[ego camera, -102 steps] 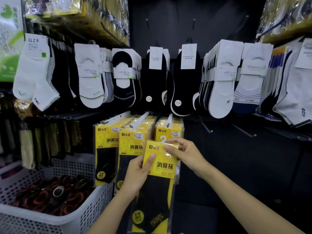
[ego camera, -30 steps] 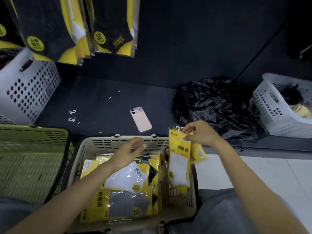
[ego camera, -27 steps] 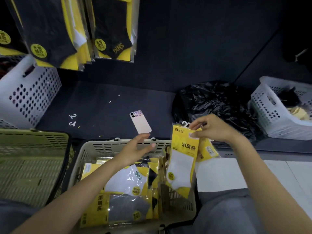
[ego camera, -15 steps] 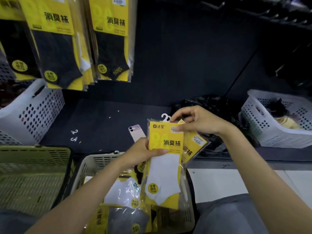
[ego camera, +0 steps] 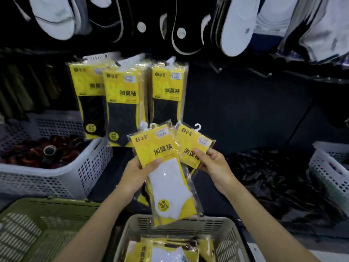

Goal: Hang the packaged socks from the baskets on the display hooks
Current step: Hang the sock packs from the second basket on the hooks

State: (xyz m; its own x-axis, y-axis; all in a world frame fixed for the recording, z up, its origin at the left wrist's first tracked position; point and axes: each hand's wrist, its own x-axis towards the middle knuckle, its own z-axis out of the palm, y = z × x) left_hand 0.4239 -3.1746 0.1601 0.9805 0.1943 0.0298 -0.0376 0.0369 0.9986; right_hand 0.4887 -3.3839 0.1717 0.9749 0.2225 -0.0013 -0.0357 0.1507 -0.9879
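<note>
Left hand, centre frame: grasping the white-sock pack, thumb across the lower edge of its yellow card, fingers behind. Right hand, just right of it: grasping a second yellow pack, thumb on the card face. The two packs overlap at their inner edges.

Both packs sit above the beige basket at bottom centre, which holds more packs.

Key relation: the hung rows of dark-sock packs lie up and left of both hands. The white-sock pack's long axis runs near vertical, leaning slightly, with its white hanger uppermost and close under the rows. The left hand is nearer.

Judgement: pick-up done, hanging not yet done. The rods themselves are hidden behind stacked hangers, so the hanger needs lifting above the row tops before threading on.
</note>
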